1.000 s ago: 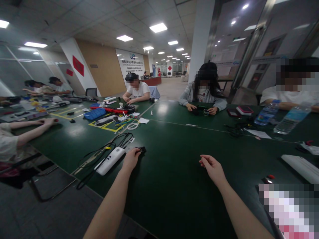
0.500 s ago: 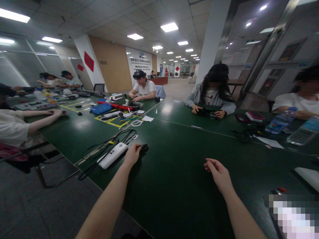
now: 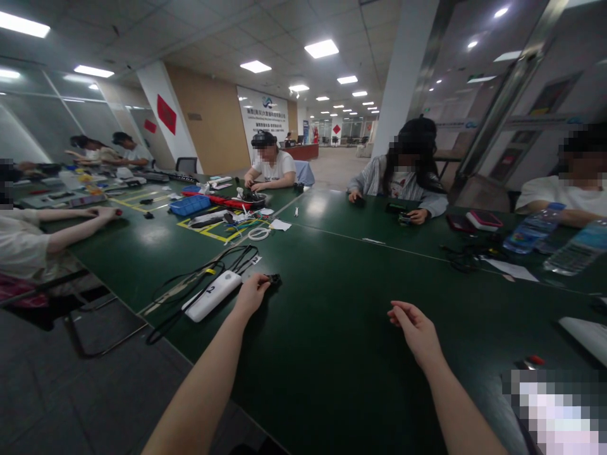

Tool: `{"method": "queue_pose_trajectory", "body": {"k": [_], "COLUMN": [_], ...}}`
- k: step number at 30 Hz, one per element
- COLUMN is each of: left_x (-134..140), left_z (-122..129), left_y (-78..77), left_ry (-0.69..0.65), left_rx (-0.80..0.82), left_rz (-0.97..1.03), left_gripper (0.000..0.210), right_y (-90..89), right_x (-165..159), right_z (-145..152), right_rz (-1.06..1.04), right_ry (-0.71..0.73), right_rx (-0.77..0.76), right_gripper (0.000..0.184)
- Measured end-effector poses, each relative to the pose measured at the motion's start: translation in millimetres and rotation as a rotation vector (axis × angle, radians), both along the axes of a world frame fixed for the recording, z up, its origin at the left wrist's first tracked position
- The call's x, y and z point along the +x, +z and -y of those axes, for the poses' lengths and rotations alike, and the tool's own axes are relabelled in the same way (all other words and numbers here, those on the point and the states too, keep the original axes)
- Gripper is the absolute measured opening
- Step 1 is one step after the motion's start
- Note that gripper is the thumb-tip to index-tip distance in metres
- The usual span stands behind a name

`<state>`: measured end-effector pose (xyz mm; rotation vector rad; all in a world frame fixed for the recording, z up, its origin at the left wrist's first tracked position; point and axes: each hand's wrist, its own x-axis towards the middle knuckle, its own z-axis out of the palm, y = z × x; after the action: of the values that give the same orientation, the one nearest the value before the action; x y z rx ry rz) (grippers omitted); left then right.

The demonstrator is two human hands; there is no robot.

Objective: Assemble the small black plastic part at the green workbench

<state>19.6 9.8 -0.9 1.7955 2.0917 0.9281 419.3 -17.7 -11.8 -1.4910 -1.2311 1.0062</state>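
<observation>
My left hand [image 3: 253,292] pinches a small dark object [image 3: 274,279] between thumb and fingertips, low over the green table. What kind of thing it is cannot be made out. Close to that hand, on its left, lies a white power bank-like case [image 3: 212,297] marked "2", with black cable [image 3: 190,276] looped beside and behind it. My right hand [image 3: 413,325] hovers apart over the table to the right, its fingers curled and pressed together. Nothing shows between those fingers.
The green table [image 3: 327,328] carries a blue basket [image 3: 190,205], tangled wires [image 3: 246,222] and a coil of white cable [image 3: 258,234]. At right are water bottles [image 3: 535,229], a black cable [image 3: 462,258] and a pixelated screen [image 3: 559,417]. Several people sit around.
My hands hold nearly the same poses, and the view has shifted slightly. Across the table, the person in the striped top has moved one hand leftward, away from the device.
</observation>
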Motion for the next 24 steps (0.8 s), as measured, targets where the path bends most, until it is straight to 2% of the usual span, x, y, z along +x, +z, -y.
{"method": "queue_pose_trajectory", "body": {"k": [6, 17, 24], "left_x": [4, 13, 11], "left_z": [0, 4, 4], "left_y": [2.6, 2.9, 3.8], "left_ry": [-0.018, 0.011, -0.016], "left_rx": [-0.007, -0.003, -0.021], "left_rz": [-0.077, -0.362, -0.323], "left_gripper": [0.017, 0.021, 0.019], "right_y": [-3.9, 1.2, 7.4], "right_x": [-1, -1, -2], "right_z": [-2, 1, 4], "right_rz": [-0.025, -0.021, -0.022], "right_ry": [-0.004, 0.012, 0.008], "right_rx": [0.043, 0.012, -0.012], "right_gripper": [0.034, 0.034, 0.034]}}
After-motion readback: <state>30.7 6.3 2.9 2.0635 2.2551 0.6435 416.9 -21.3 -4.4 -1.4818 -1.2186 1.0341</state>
